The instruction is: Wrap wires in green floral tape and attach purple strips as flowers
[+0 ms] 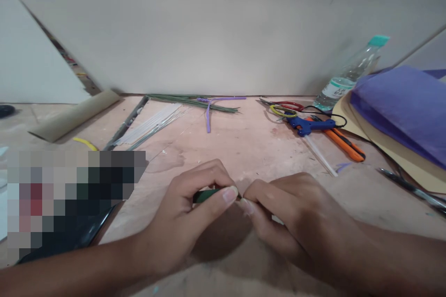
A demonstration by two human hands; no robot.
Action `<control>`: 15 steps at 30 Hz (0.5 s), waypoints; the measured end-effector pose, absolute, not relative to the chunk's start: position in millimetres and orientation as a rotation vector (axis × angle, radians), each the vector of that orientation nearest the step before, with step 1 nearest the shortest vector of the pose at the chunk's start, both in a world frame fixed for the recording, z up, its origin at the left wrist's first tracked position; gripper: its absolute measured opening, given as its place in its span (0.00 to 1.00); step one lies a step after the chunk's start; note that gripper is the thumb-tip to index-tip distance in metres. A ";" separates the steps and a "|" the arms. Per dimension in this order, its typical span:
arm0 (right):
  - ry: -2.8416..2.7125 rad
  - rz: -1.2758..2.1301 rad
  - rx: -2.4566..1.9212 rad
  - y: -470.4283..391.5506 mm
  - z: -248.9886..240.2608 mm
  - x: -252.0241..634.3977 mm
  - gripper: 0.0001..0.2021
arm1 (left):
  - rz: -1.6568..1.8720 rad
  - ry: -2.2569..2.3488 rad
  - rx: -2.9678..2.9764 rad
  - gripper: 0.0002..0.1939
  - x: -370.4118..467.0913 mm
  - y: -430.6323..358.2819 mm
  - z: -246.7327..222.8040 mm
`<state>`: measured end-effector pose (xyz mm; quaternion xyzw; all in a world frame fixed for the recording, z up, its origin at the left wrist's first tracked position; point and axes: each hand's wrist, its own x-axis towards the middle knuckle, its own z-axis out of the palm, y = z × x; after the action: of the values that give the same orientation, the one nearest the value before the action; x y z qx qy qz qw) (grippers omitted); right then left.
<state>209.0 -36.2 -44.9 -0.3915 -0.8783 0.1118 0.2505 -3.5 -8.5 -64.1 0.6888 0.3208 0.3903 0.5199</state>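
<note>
left hand (195, 209) pinching green stick (205, 195) | right hand (289, 213) pinching its tip | axis left-right

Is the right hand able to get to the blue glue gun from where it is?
Probably yes. The glue gun lies uncovered on the table beyond the right hand with bare table between, but that hand is pinching the green piece with the left hand.
</note>
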 end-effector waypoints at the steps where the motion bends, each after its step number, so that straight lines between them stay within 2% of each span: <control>1: -2.388 0.297 -1.071 -36.2 -45.0 209.0 0.11 | 0.938 0.767 1.633 0.13 -3.4 -8.2 -64.2; 15: -2.403 0.163 -1.017 -28.7 -47.2 214.2 0.05 | 0.967 0.856 1.776 0.11 -2.9 0.1 -63.8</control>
<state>214.2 -28.7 -47.2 -0.3756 -0.8875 0.0602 0.2603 -2.9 0.1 -63.8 0.7200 0.3472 0.3921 0.4553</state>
